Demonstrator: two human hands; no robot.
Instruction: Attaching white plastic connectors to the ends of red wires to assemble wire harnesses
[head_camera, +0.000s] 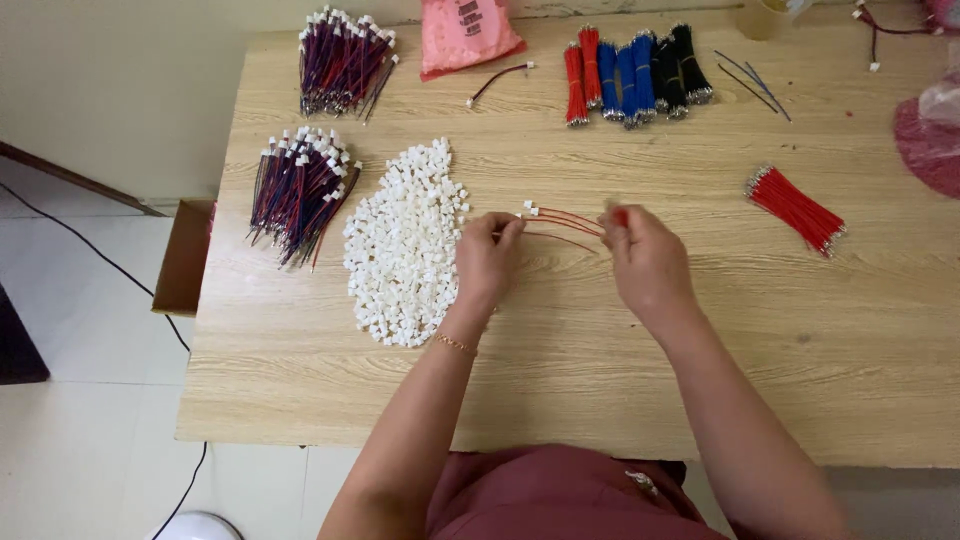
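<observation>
Your left hand (487, 258) pinches one end of a few thin red wires (565, 224) tipped with small white plastic connectors (530, 208), just beside the heap of loose white plastic connector housings (402, 245) on the pale wooden table (560, 370). Your right hand (645, 262) is closed on the wires' other end. A loose bundle of red wires (796, 208) lies further right, well apart.
</observation>
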